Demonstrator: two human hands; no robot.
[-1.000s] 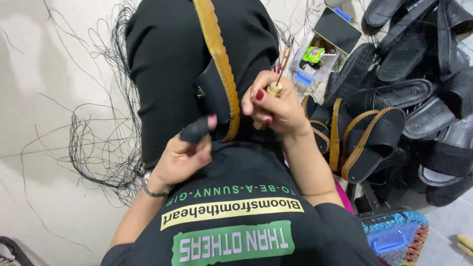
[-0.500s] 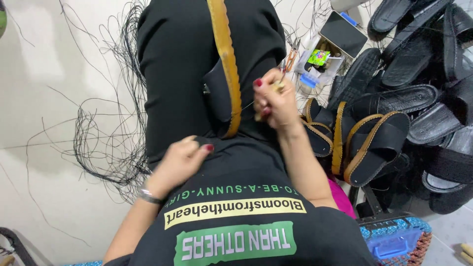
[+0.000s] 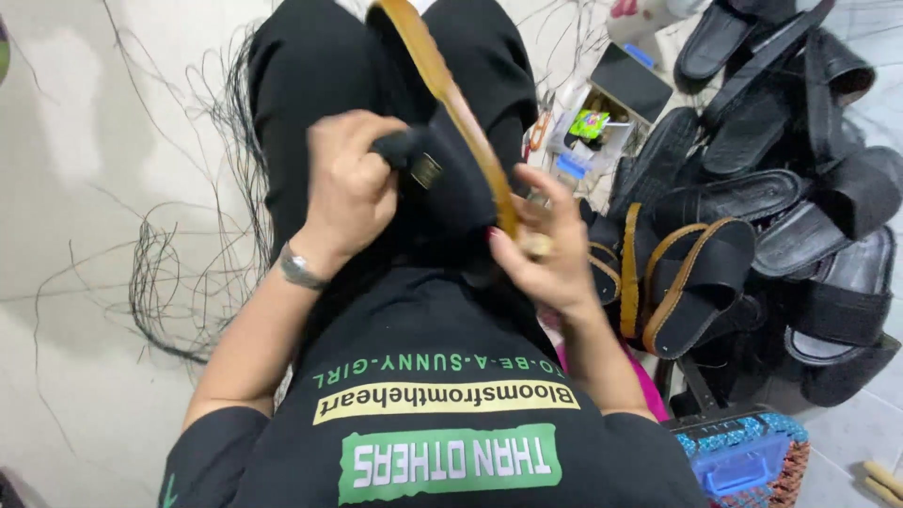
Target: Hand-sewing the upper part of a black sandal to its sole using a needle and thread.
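- Item in hand: a black sandal (image 3: pixel 451 183) with a tan-edged sole, held on edge over the lap, above the black trousers (image 3: pixel 310 85). All places below are given relative to this sandal.
- Left hand (image 3: pixel 348 188): at the sandal's left side, clenched around a black strap end; a small brass buckle (image 3: pixel 426 170) is seen just beside the fingers. A silver bracelet (image 3: pixel 299 270) is worn at the wrist.
- Right hand (image 3: pixel 546 254): at the sandal's lower right, fingers pressed against the tan sole edge (image 3: pixel 461 113). Something small is pinched at the fingertips; what it is cannot be told.
- Handling, as judged: the sandal is taken to be light. The sole is thought stiff enough to stand on edge yet likely to flex, the strap soft and pliable. The sole rim is judged the firmest hold; the strap end near the buckle is better suited to pulling.
- Left of the sandal: loose black threads (image 3: pixel 179 282) are spread over the pale floor (image 3: pixel 75 188).
- Right of the sandal: a heap of black sandals (image 3: pixel 781 188), some tan-trimmed (image 3: pixel 677 282), is piled on the floor.
- Upper right: a small open box (image 3: pixel 602 122) of oddments is set near the heap.
- Lower right: a blue container (image 3: pixel 743 461) is partly in view.
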